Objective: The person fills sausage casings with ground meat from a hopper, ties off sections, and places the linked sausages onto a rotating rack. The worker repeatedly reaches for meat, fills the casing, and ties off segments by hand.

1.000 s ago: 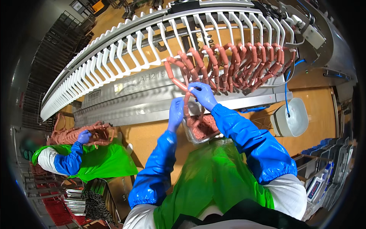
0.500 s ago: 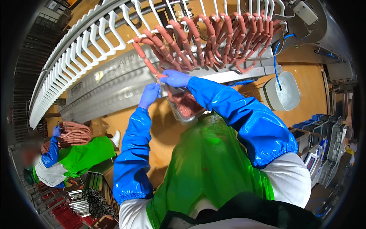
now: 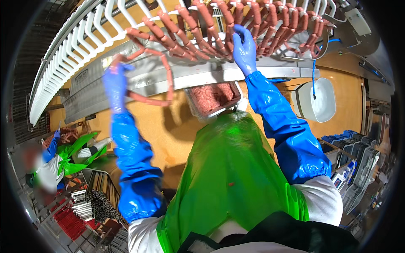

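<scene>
My left hand (image 3: pixel 114 86), in a purple-blue glove and blurred by motion, is closed on the end of a string of sausages (image 3: pixel 169 78). The string loops out to the right of that hand and up to the white hooks of the conveyor. My right hand (image 3: pixel 244 50), gloved alike, is raised against the hanging sausage strands (image 3: pixel 206 19), its thumb and fingers apart. Many linked sausages hang in loops from the hooks (image 3: pixel 99 25) along the curved rail. Under the metal ledge (image 3: pixel 211 76), a plastic-lined tub (image 3: pixel 238 90) holds pink sausage meat or links.
A white bin (image 3: pixel 327 101) with a blue hose stands to the right. Stacked crates (image 3: pixel 356 156) are at the far right. At lower left are bundled metal sticks (image 3: pixel 103 192) and red racks (image 3: pixel 69 221). Another person in a green apron (image 3: pixel 71 158) works at the far left.
My hands have moved apart: the left up and leftward with the sausage string, the right up to the hanging strands. The tub now shows more fully. The other person has bent or turned.
</scene>
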`<action>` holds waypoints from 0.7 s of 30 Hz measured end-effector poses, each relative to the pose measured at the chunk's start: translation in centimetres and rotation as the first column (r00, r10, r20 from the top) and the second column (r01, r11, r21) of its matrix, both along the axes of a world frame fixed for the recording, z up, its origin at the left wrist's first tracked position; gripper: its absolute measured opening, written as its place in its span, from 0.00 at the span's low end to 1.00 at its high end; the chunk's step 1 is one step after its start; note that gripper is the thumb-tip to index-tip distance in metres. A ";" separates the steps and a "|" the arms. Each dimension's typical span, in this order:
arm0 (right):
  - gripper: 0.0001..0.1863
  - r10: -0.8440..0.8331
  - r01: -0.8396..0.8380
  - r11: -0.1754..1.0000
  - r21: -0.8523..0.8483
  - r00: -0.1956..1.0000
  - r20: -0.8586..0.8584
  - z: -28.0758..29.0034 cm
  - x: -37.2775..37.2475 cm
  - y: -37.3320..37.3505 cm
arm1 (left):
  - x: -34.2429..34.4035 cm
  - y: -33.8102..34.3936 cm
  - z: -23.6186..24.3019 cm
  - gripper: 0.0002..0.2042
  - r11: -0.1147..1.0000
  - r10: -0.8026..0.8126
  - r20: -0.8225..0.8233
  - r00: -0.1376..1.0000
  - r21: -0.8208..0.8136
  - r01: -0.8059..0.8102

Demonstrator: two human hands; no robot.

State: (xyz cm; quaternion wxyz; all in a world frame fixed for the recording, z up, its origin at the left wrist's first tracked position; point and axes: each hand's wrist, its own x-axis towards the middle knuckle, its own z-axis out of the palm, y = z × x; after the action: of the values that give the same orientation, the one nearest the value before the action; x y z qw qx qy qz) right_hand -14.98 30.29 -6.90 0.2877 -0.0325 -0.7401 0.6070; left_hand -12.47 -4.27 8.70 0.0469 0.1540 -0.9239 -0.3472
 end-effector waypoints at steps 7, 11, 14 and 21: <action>0.21 -0.348 0.352 0.923 0.153 0.936 -0.057 0.7 -7.9 -1.7 | -9.0 -7.1 5.9 0.14 0.975 -0.064 -0.340 0.938 -0.221 -0.013; 0.23 0.138 -0.149 0.987 0.067 0.981 0.137 -1.7 -9.0 1.7 | -9.2 0.1 -2.5 0.18 0.979 -0.162 -0.417 0.894 -0.179 0.095; 0.19 0.247 -0.268 0.953 0.138 0.957 0.153 -1.0 -6.0 1.4 | -5.8 -2.2 -9.1 0.22 0.982 -0.165 -0.584 0.795 -0.171 0.079; 0.19 0.656 -0.414 0.679 -0.606 0.713 0.247 0.0 -0.4 3.8 | 0.7 13.7 -12.6 0.17 0.817 -0.369 -0.091 0.925 0.442 0.369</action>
State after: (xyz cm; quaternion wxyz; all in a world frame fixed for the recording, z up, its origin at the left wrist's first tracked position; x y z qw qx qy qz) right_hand -15.35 34.08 -6.87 -0.1058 -0.0205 -0.5720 0.8132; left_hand -11.78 9.44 -3.88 -0.0579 -0.0214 -0.8299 -0.5544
